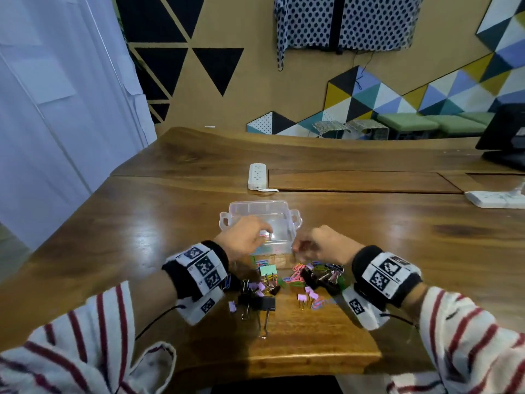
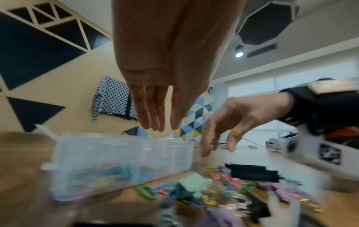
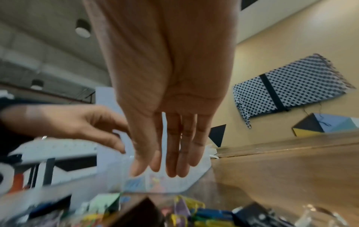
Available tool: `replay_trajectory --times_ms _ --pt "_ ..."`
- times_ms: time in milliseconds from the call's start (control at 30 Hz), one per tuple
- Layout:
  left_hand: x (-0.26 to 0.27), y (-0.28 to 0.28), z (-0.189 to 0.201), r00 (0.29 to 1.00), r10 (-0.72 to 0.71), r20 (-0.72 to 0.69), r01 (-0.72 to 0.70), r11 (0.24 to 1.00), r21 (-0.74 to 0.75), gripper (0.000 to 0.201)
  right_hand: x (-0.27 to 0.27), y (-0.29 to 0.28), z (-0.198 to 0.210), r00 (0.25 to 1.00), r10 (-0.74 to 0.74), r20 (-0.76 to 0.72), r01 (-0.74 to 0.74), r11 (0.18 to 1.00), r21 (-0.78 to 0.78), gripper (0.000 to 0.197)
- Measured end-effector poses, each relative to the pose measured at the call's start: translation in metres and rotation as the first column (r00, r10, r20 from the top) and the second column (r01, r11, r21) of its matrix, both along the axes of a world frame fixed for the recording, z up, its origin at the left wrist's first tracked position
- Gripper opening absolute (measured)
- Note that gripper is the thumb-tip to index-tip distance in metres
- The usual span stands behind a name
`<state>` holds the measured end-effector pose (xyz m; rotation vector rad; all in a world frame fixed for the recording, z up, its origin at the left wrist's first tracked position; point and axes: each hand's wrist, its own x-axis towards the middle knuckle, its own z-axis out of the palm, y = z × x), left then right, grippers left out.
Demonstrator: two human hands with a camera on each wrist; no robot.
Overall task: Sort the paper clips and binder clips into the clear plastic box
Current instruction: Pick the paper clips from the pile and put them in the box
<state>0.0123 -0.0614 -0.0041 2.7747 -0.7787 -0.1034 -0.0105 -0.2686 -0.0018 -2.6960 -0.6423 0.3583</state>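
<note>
Clear plastic box (image 1: 260, 209) under, seemingly, both hands' fingertips.

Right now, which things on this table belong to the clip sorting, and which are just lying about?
Part of the job:
clear plastic box, some paper clips already inside
loose paper clips on the table
binder clips: black, purple, one mint green
left hand over the box, right hand beside it

Just lying about:
near power strip
second power strip
monitor

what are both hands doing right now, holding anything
Left hand: open, fingers straight over the box, holding nothing.
Right hand: open, holding nothing.
</note>
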Motion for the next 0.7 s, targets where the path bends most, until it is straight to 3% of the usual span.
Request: replay_trajectory --times_ms 100,167,233,300,433,533,700 --pt "-0.014 -0.02 -0.008 0.984 -0.179 -0.027 0.18 0.983 0.043 0.027 -0.008 0.01 -0.008 0.996 0.06 -0.067 -0.071 0.982 -0.177 0.04" --pt "-0.019 -0.028 -0.015 0.97 -0.216 -0.116 0.235 0.953 0.193 0.026 -0.01 0.02 -0.011 0.995 0.087 -0.047 -0.098 0.942 -0.322 0.056" --pt "-0.018 -0.029 -0.023 0.964 -0.204 -0.173 0.243 0.939 0.245 0.03 -0.01 0.026 -0.013 0.993 0.117 -0.022 -0.116 0.907 -0.404 0.065" --pt "-0.016 -0.027 -0.026 0.97 -0.18 -0.164 0.218 0.943 0.252 0.034 -0.008 0.028 -0.014 0.994 0.108 -0.031 -0.111 0.918 -0.38 0.057" --pt "-0.016 -0.012 -0.022 0.979 -0.142 -0.149 0.174 0.956 0.236 0.038 -0.005 0.025 -0.014 0.994 0.111 -0.026 -0.114 0.965 -0.236 0.022" --pt "-0.019 0.006 -0.019 0.983 -0.119 -0.138 0.144 0.973 0.183 0.03 -0.003 0.023 -0.013 0.993 0.112 -0.023 -0.114 0.972 -0.205 0.02" --pt "-0.025 0.018 -0.015 0.994 -0.05 -0.1 0.072 0.969 0.237 0.024 0.002 0.02 -0.009 0.996 0.059 0.063 -0.052 0.992 -0.118 0.018"
